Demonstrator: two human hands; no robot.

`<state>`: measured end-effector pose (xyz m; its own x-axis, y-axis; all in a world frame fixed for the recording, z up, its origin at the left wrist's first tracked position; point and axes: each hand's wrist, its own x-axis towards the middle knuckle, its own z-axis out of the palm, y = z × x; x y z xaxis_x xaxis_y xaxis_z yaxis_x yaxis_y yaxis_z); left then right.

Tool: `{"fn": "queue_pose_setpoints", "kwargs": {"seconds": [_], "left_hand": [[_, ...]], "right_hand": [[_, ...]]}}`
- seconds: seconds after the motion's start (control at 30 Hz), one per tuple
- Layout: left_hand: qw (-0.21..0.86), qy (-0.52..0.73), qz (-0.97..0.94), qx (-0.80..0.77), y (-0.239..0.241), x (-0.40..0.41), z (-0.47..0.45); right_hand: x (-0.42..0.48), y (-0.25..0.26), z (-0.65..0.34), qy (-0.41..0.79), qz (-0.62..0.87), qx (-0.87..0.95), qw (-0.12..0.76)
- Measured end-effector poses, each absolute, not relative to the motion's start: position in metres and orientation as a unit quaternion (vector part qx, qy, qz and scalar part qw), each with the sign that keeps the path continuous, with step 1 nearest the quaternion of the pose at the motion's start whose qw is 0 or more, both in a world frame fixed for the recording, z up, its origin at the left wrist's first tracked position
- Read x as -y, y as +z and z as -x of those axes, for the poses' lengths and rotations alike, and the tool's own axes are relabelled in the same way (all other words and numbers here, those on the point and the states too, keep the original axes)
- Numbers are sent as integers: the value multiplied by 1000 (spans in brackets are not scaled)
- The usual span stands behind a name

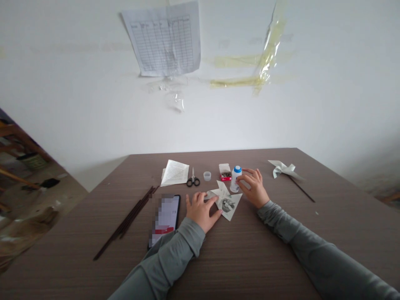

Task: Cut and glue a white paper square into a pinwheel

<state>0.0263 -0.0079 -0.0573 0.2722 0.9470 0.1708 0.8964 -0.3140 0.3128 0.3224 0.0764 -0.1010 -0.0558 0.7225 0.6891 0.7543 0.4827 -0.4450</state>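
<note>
My left hand [201,211] lies with its fingers spread over the left side of a cut, partly folded paper piece [233,205], which has a printed picture on it. Thumb and fingertips rest at the paper's edge. Just behind the paper, a small white bottle [235,184] with a blue cap stands upright on the table. The fingers of my right hand [255,189] close on the bottle's right side. Left of the bottle sits a small red-and-white box [225,174], its lid up, with small dark metal pieces inside.
On the brown table [250,258] are a small clear cup [206,176], scissors [193,180], paper sheets [175,173], thin dark sticks [131,216] and a phone [167,212] by my left forearm. A paper pinwheel [283,170] on a stick lies at right. A wall [187,129] rises behind.
</note>
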Motion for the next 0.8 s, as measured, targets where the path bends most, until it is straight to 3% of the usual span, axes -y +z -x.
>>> {"fn": "queue_pose_setpoints", "kwargs": {"seconds": [0.37, 0.8], "left_hand": [[71, 163, -796, -578, -60, 8, -26], [76, 154, -801, -573, -61, 7, -25]], "right_hand": [[-83, -111, -321, 47, 523, 653, 545], [-82, -100, -316, 30, 554, 665, 500]]}}
